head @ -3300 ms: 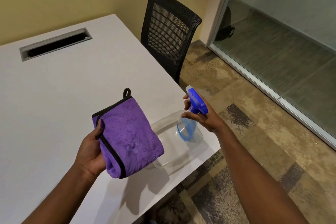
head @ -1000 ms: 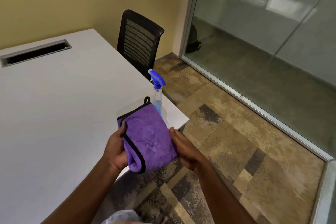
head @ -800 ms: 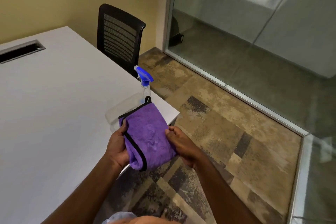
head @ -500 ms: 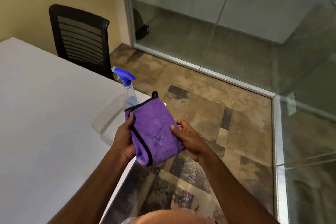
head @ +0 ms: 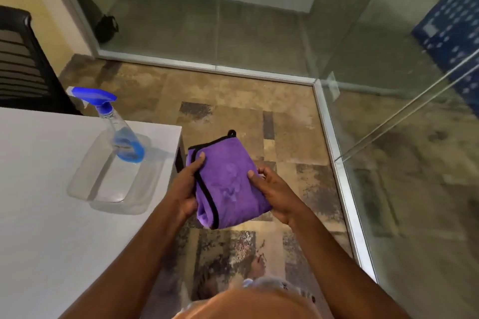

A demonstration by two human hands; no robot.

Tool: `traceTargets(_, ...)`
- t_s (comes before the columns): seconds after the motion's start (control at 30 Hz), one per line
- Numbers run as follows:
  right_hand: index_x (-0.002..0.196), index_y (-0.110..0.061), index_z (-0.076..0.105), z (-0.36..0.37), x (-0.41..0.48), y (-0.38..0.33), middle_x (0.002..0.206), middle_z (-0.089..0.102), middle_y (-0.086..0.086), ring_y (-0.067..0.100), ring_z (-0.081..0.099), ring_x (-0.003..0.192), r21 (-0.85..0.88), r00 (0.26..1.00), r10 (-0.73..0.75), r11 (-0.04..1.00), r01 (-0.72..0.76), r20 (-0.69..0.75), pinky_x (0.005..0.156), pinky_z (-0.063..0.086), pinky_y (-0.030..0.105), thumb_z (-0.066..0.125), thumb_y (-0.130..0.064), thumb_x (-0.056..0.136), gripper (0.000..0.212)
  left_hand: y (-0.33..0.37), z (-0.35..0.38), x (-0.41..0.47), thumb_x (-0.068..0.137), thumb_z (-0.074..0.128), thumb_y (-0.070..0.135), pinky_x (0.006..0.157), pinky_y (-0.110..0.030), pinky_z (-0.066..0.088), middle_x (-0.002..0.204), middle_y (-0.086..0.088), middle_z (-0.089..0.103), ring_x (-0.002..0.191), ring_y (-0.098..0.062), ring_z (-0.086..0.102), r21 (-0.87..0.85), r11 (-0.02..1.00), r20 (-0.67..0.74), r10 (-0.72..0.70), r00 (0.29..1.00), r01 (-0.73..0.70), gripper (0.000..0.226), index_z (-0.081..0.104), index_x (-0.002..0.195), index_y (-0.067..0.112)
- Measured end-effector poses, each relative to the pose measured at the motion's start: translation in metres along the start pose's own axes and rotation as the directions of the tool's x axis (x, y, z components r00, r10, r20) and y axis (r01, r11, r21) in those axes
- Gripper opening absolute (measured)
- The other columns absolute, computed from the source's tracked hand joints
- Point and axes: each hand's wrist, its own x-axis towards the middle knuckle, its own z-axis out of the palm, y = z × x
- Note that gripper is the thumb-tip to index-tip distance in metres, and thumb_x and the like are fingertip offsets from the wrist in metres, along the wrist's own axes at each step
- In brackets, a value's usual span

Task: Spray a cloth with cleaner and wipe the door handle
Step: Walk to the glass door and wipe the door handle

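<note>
Purple cloth (head: 228,181), folded thick, held out over the carpeted floor (head: 233,101) just past the counter's (head: 39,189) corner, well clear of the white top. Left hand (head: 185,186) cupped under the black-piped edge, thumb pressed down on top, fingers (head: 201,156) clamped on the fold; right hand (head: 274,189) closed on the opposite side, fingers curled over the cloth's right margin. Two-handed grip likely there to keep the layers stacked and a flat face turned up, ready for wiping. Darker blotches across that upper face, looking damp, so probably sprayed already, though only a judgement. Small black hanging loop poking out at the cloth's far corner. Spray bottle (head: 121,134) with blue trigger head and a little blue liquid in it, left of the cloth, standing in a clear plastic tray (head: 108,197) near the counter's corner, apart from both hands; parked there, presumably, to free both hands. Black mesh chair (head: 23,59) further left of the cloth, behind the counter. Glass partition (head: 207,21) beyond the cloth, glass door (head: 414,85) to its right in an aluminium frame. Door handle not in view anywhere, so wiping not yet begun. No brand, label or readable writing on bottle, cloth or tray.
</note>
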Motion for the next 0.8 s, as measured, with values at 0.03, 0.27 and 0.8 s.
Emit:
traceTargets(0.03,0.106,-0.011,0.054,-0.007,-0.005,0.004,0.115,0.068,0.016,0.023,0.07,0.09,0.01,1.0,0.01,1.0,-0.01,-0.027,0.074,0.058,0.037,0.071,-0.036,0.079,0.04,-0.006,0.004,0.003,0.086,0.066,0.034,0.094,-0.049,0.049,0.117,-0.02,0.068,0.108,-0.038,0.063,0.036,0.999,-0.004,-0.021,1.0,0.021,0.048,0.059,0.124,0.006)
traceTargets(0.27,0.09,-0.017,0.044,-0.06,-0.048,0.021,0.104,0.063,0.016,0.018,0.067,0.078,0.125,0.981,-0.042,0.99,0.066,-0.188,0.064,0.056,0.031,0.065,-0.023,0.089,0.022,-0.051,0.05,0.018,0.09,0.061,0.026,0.084,-0.044,0.055,0.119,-0.02,0.066,0.1,-0.032,0.067,0.216,0.969,0.03,-0.131,0.991,0.121,0.043,0.059,0.124,0.0)
traceTargets(0.8,0.136,-0.042,0.045,-0.214,-0.218,0.081,0.123,0.069,-0.002,0.025,0.067,0.103,0.255,0.879,-0.243,0.895,0.366,-0.409,0.087,0.055,0.041,0.054,-0.006,0.097,0.054,-0.24,0.176,0.003,0.089,0.062,0.04,0.093,-0.055,0.049,0.114,-0.017,0.069,0.105,-0.035,0.065,0.605,0.788,0.085,-0.21,0.974,0.117,0.044,0.065,0.115,0.005)
